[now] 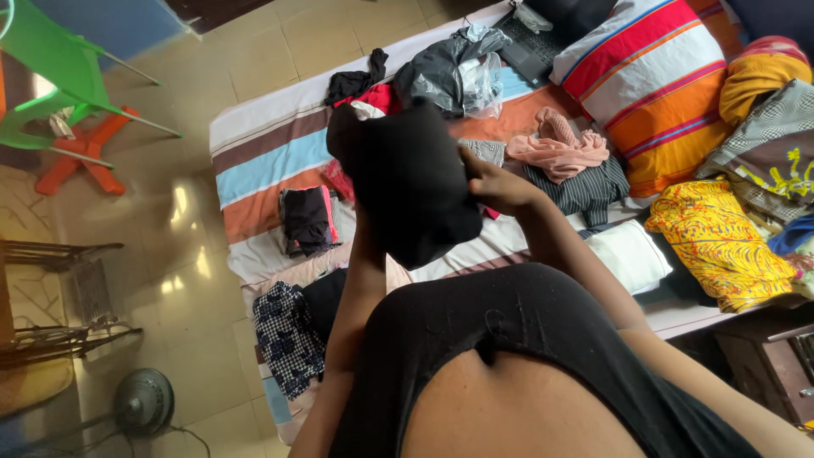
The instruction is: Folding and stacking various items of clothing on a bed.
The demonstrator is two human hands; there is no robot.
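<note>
**Black garment held up over the bed**

I hold a black garment up in front of me, above the striped bedsheet. It hangs bunched and folded over itself, hiding most of what lies straight behind it. My right hand grips its right edge, fingers closed on the cloth with the thumb toward me. My left hand is hidden behind the fabric; only my left forearm rises into it from below, so I cannot tell how that hand is closed.

Just behind the garment a bit of red cloth and a small white piece peek out. Further back lies a dark grey garment with a clear plastic bag against it, and a small black item to its left. To the right of my right hand, a pink crumpled cloth rests on a dark pinstriped garment. A folded white cloth lies nearer to me.

On the left of the sheet sits a folded dark stack with a pink edge, and below it a black-and-white checked garment. A striped pillow leans at the head of the bed, with yellow patterned fabric beside it. On the tiled floor stand a green plastic chair and a small fan.
</note>
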